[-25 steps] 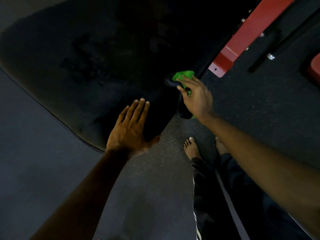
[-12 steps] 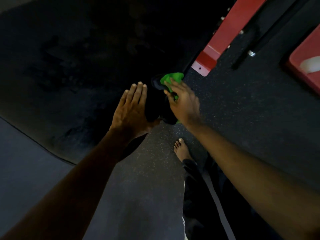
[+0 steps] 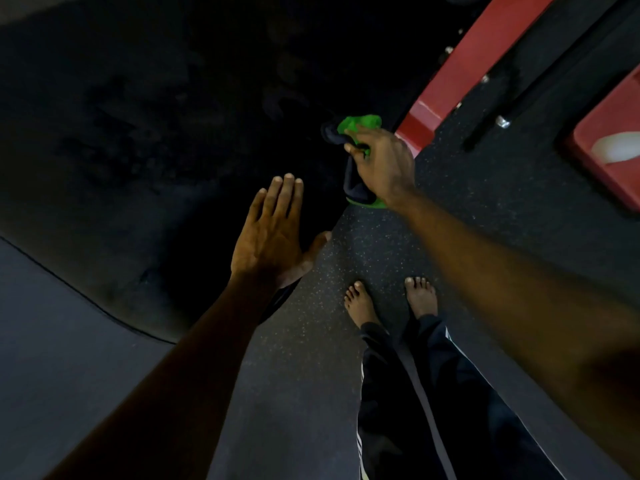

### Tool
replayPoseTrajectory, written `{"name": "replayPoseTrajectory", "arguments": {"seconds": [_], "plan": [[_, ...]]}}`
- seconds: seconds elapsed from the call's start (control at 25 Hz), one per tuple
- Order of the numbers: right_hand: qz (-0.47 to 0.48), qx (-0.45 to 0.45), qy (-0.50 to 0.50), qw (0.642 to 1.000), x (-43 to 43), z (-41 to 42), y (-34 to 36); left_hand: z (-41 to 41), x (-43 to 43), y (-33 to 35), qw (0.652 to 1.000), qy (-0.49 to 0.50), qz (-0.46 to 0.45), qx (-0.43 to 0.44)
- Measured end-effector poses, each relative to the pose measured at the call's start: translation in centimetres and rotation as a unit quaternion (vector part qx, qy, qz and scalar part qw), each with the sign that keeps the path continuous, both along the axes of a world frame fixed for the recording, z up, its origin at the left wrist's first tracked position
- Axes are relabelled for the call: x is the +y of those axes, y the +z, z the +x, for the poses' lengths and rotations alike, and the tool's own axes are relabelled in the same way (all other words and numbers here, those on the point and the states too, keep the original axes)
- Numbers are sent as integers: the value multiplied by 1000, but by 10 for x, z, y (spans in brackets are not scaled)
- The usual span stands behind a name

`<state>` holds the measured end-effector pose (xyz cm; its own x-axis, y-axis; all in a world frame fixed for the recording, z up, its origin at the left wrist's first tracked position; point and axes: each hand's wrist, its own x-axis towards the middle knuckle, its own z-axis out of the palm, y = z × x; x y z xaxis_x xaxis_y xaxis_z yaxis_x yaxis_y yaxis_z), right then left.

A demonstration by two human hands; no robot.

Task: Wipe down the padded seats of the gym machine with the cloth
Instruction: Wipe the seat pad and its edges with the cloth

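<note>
Where the view drops toward the ground, a broad black padded seat [image 3: 138, 133] fills the upper left, its surface dull and faintly smudged and its rounded edge curving along the lower left. Speckled dark rubber floor [image 3: 311, 375] takes up the middle and the right. A red frame beam [image 3: 460, 64] runs diagonally from the top edge down to the seat's right-hand corner, with small bolts along its side. A second red part [image 3: 609, 133] with a pale patch on it sits at the far right edge. Between the two red pieces a black bar [image 3: 540, 84] lies on the floor, ending in a small metal tip.

Dark trousers [image 3: 415, 393] with thin pale stripes stand at the lower middle. Both bare forearms reach in from the bottom corners.

The left hand [image 3: 270, 237] lies flat on the near edge of the seat, released, with its fingers straight and together and its thumb spread out over the rim toward the floor. The right hand [image 3: 384, 161] is up at the seat's right-hand edge, just beside the end of the red beam, its fingers curled round the green cloth [image 3: 360, 123]. The cloth is bunched there against the pad's edge, showing above the knuckles and again below the wrist. Something dark is bunched in with it; whether that belongs to the cloth I cannot tell.

Two bare feet [image 3: 360, 303] stand side by side on the floor, toes pointing toward the seat.
</note>
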<state>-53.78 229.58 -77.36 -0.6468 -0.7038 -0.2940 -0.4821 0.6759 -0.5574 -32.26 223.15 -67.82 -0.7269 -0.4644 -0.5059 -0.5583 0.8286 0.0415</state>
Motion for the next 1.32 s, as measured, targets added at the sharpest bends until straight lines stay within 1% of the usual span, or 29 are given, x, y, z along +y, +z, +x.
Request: {"name": "replayPoseTrajectory", "arguments": {"seconds": [0.2, 0.28, 0.36, 0.4, 0.48, 0.52, 0.6, 0.64, 0.68, 0.76, 0.8, 0.88, 0.96, 1.08, 1.16, 1.24, 1.32], "plan": [[-43, -10, 59, 997, 44, 41, 12, 0, 1, -1, 1000, 0, -10, 15], [-54, 0, 44, 998, 37, 35, 5, 0, 1, -3, 1000, -1, -8, 3], [-57, 11, 9, 998, 14, 20, -2, 0, 1, -4, 1000, -1, -11, -2], [-43, 11, -13, 999, -2, 11, -5, 0, 1, -5, 1000, 2, -11, 0], [15, 25, -49, 998, -24, -3, -6, -1, 0, -6, 1000, 6, 1, 5], [33, 30, -55, 998, -29, -5, -6, 0, 0, -6, 1000, 9, 2, 7], [13, 38, -47, 998, -26, 1, -1, 0, 1, -7, 1000, 4, 4, 9], [-15, 41, -22, 999, -20, 9, 2, 0, 2, -8, 1000, 2, 5, 11], [-35, 37, 24, 998, -13, 21, 6, 1, 1, -8, 1000, 4, 3, 14], [-50, 34, 111, 992, 3, 43, 14, 1, 1, -8, 1000, 9, 2, 21], [-56, 39, 136, 988, 5, 47, 16, 1, 1, -8, 1000, 10, 3, 24], [-71, 55, 165, 982, -8, 35, 12, 1, 2, -6, 999, 20, 11, 26], [-87, 75, 168, 979, -41, 16, 0, 0, 3, -5, 999, 34, 6, 30], [-77, 49, 134, 987, -105, -17, -22, -3, 2, -4, 998, 57, 0, 17], [-62, 41, 131, 989, -126, -30, -27, -4, 2, -5, 998, 58, -3, 6], [-90, 44, 172, 980, -121, -30, -22, -3, 2, -6, 998, 64, 2, -4], [-126, 47, 254, 958, -95, -21, -12, -4, 3, -6, 998, 67, 3, -5]]}}
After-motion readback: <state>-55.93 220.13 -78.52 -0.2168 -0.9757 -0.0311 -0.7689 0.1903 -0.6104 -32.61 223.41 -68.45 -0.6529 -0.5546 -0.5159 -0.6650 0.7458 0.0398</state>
